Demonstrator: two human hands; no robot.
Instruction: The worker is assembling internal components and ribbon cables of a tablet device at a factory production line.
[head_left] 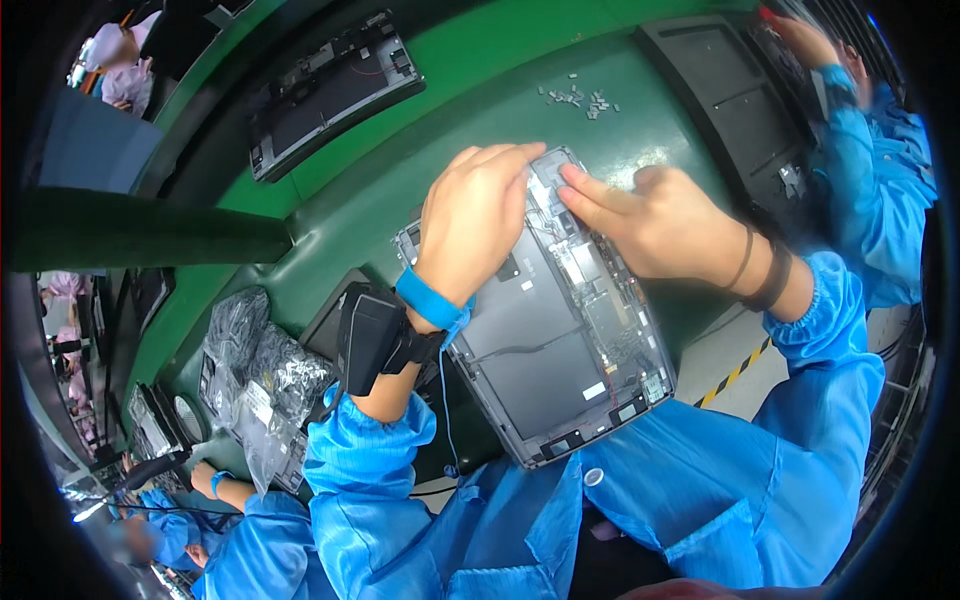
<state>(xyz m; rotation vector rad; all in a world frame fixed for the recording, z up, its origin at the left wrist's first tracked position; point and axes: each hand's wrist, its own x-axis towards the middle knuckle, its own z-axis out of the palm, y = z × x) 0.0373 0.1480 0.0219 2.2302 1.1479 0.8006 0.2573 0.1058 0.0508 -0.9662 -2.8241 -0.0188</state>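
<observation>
Opened tablet-like chassis [520, 375] between green bench [350, 225] and blue smock [690, 460], partly hidden by the left hand [475, 215], fingers bent, grip unclear. Right hand [665, 222]: two fingers together, touching its top corner. Clear plastic bags [262, 350] hold indistinct dark parts.

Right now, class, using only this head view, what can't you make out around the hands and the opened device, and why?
All in the head view:
- Part of the opened device: covered by the left hand and its wrist.
- Curled fingertips of the right hand: hidden behind that hand.
- Small grey pieces: too small to identify.
- Co-worker at right: cut off by the dark rim.
</observation>
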